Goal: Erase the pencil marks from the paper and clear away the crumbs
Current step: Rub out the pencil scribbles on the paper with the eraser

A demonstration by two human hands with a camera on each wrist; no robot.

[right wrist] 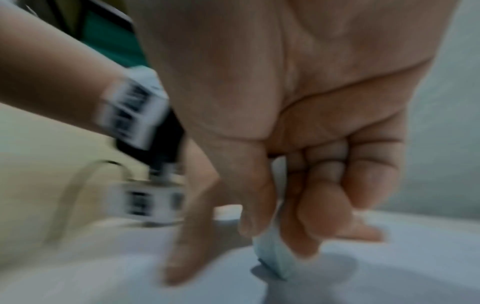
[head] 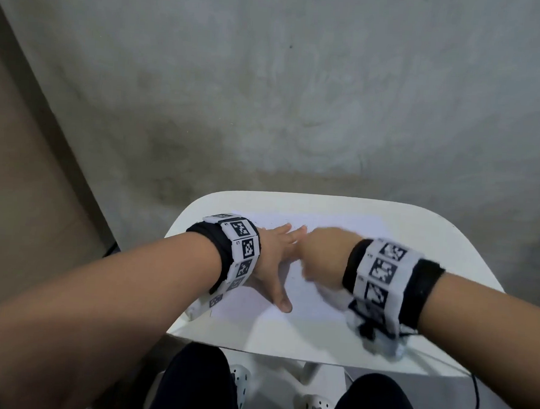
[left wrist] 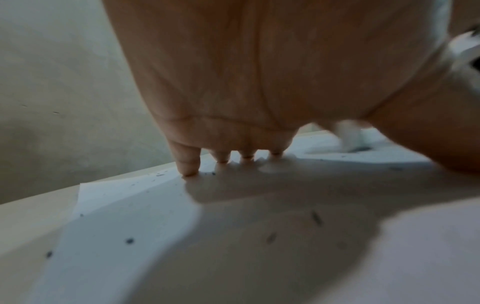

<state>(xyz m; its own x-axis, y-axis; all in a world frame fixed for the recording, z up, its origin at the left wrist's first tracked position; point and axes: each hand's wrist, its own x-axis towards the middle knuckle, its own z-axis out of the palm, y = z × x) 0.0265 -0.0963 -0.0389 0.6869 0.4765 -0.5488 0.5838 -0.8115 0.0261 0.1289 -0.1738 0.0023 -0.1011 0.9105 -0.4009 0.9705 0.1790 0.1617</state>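
Left hand [head: 271,261] presses flat on the paper [head: 307,304]; right hand [right wrist: 298,164] pinches an unlabelled eraser [right wrist: 275,257].

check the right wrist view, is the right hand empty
No, the right hand pinches a small white block eraser between thumb and fingers, its end on the white sheet of paper.

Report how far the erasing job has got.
Done: dark crumbs strewn on the paper show some rubbing is over. In hand: the right hand pinches the eraser on the sheet, blurred, while the left hand presses it flat. Left: clearing the crumbs; remaining marks are too faint to judge.
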